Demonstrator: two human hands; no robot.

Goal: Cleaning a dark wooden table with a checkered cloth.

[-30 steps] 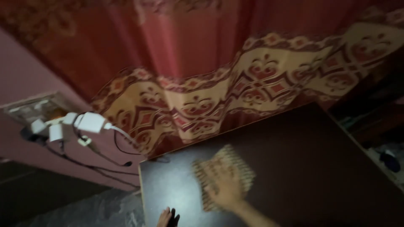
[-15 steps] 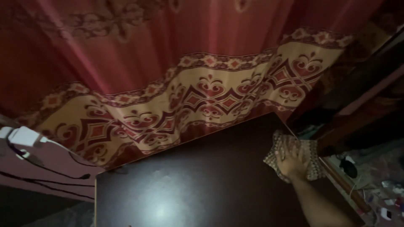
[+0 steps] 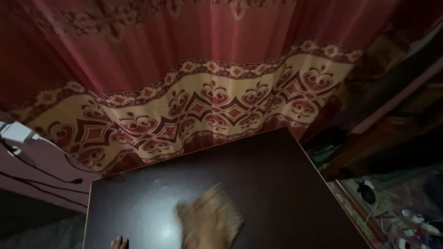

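Cloth pressed flat on dark table, near front edge.

The blurred tan cloth [image 3: 210, 221] is seen mid-table, long axis toward the curtain [image 3: 198, 106]. The right hand is hidden beneath it; grip cannot be told. Left hand [image 3: 119, 242] fingertips are rested at the table [image 3: 277, 184] edge, left of the cloth, nothing visibly grasped.

Red patterned curtain [image 3: 198, 87], white plug [image 3: 16, 132], possibly charger

Dark desk [image 3: 277, 184] is lying open across its middle and right; only the blurred cloth [image 3: 210, 221] is sitting near the front, curtain [image 3: 207, 101] hanging close behind.
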